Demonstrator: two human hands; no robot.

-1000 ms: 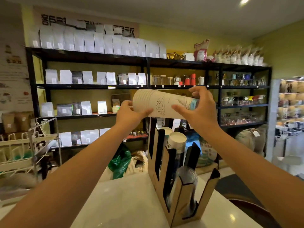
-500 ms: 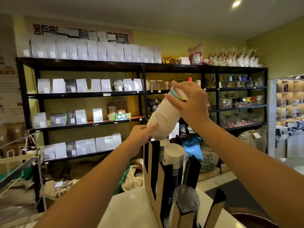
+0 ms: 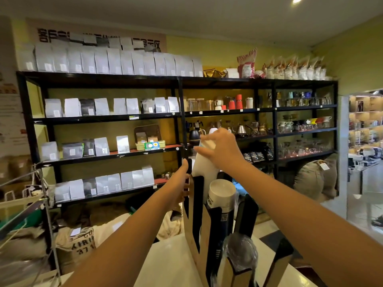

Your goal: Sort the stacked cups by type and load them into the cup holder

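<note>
A wooden cup holder (image 3: pixel 191 228) with black-edged upright slots stands on the white counter (image 3: pixel 170 264). My right hand (image 3: pixel 222 151) grips the top of a tall stack of white paper cups (image 3: pixel 202 168), which stands upright with its lower end inside the holder's far slot. My left hand (image 3: pixel 179 186) rests against the far left upright of the holder; its fingers are partly hidden. The middle slot holds a stack of white cups with dark print (image 3: pixel 221 196). The near slot holds clear plastic cups (image 3: pixel 240 251).
Behind the counter runs a black shelving unit (image 3: pixel 180 96) full of white bags, kettles and glassware. Burlap sacks (image 3: pixel 80 243) lie on the floor below it. A wire rack (image 3: pixel 31 195) stands at the left.
The white cup stack has swung from lying level in both hands to upright and has gone down into the far slot. My left hand has left the stack and moved to the holder.
</note>
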